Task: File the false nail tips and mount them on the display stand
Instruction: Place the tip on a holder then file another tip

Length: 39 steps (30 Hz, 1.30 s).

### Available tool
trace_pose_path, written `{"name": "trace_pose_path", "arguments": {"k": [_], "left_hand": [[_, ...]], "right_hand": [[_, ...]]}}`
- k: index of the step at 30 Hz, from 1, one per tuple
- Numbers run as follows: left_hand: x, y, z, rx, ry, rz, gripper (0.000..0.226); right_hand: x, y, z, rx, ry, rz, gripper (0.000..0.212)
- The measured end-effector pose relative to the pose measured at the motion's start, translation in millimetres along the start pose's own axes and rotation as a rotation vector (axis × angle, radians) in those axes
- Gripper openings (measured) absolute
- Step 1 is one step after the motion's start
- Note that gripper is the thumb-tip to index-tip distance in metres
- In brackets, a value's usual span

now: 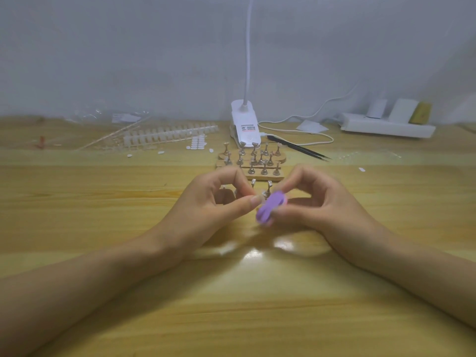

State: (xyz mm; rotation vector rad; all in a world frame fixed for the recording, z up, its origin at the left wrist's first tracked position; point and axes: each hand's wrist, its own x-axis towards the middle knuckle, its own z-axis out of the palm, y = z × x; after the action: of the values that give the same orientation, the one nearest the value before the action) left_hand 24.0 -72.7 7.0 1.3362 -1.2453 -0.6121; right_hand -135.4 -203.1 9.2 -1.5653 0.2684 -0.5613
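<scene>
My left hand [221, 199] pinches a small clear false nail tip [255, 197] between thumb and forefinger. My right hand [316, 199] grips a short purple nail file [268, 210], blurred, right against that tip. Just behind my hands stand wooden display stands [268, 177] with several small metal holders [264, 169]. Two more holders [268, 189] show between my hands. Strips of unused clear nail tips [164, 136] lie at the back left, beside a sheet of white adhesive tabs [197, 144].
A white clip lamp [244, 127] with its cable stands behind the stands. Black tweezers [298, 148] lie to their right. A white power strip [386, 127] with plugs sits back right. Loose tabs [161, 152] and plastic wrappers [108, 115] lie at the back left on the wooden table [103, 202].
</scene>
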Motion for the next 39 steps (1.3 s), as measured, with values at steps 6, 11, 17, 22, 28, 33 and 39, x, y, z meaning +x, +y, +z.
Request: {"name": "trace_pose_path", "arguments": {"k": [6,11,17,22,28,33,39], "left_hand": [[0.0,0.0,0.1,0.019,-0.01,0.001,0.019],[0.2,-0.1,-0.2,0.024,-0.005,-0.006,0.017],[0.6,-0.2,0.0,0.03,-0.007,-0.005,0.016],[0.6,-1.6,-1.2,0.03,-0.02,-0.003,0.018],[0.7,-1.4,-0.6,0.025,-0.026,-0.004,0.017],[0.1,-0.9,-1.2,0.024,-0.031,-0.011,0.02],[0.6,-0.1,0.7,0.048,-0.048,0.001,0.02]], "right_hand": [[1.1,1.0,-1.2,0.024,0.066,-0.013,0.031],[1.1,0.5,-1.5,0.032,0.066,0.019,0.026],[1.6,0.5,-1.4,0.051,0.08,0.016,0.031],[1.1,1.5,0.1,0.018,-0.001,0.015,0.027],[0.2,3.4,-0.7,0.006,-0.025,0.016,0.031],[0.6,2.6,-0.7,0.017,-0.001,0.014,0.032],[0.8,3.3,-1.2,0.019,0.024,-0.015,0.032]]}}
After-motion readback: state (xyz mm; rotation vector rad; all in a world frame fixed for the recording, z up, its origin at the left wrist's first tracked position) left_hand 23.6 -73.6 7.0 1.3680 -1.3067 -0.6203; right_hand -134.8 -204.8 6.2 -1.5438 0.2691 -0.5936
